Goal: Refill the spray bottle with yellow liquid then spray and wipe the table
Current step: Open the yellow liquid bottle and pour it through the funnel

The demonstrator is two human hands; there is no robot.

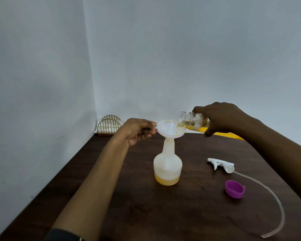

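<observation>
Both hands work above the table (146, 214). Left hand (137, 131), arm stretched forward, pinches the funnel's (169, 129) rim tab between thumb and fingers. Right hand (221, 117) grips a clear bottle (189, 120) from above, tipped nearly level with its mouth over the funnel. The funnel sits in the neck of the upright spray bottle (167, 164), which holds yellow liquid (167, 180) at its bottom. To the right lie the spray head (221, 165) with its curved tube (271, 193) and a purple cap (234, 189). A wire rack (109, 126) stands in the corner.
</observation>
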